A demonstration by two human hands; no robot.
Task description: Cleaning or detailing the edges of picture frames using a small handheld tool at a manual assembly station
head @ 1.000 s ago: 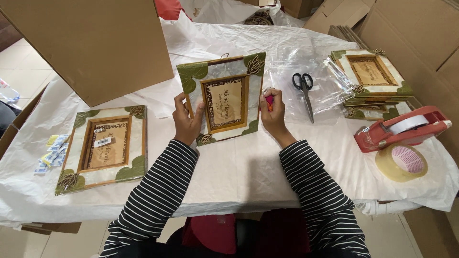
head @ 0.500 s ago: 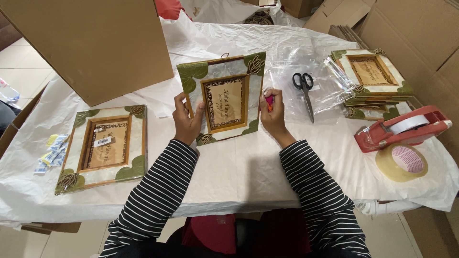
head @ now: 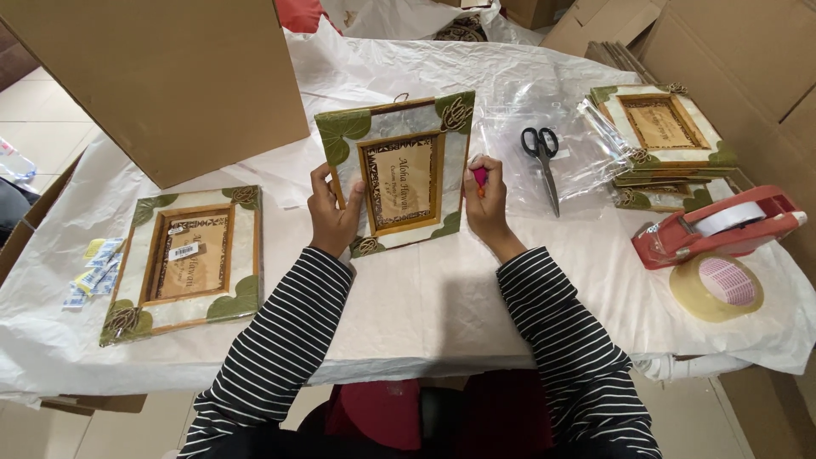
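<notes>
**Decorated frame held upright at table centre**

Left hand (head: 333,217) grips the left edge of the picture frame (head: 398,174), fingers closed on it. Right hand (head: 487,204) presses the frame's right edge, fingers curled around a small pink object (head: 480,177); what that object is cannot be told. The frame stands tilted on the white-covered table (head: 425,297). To the left lies a second frame (head: 187,259), flat. Right: a roll of clear tape (head: 716,286) and red tape dispenser (head: 718,225). Beyond: scissors (head: 544,161) on clear plastic, a stack of frames (head: 663,136), a cardboard box (head: 170,76).
</notes>
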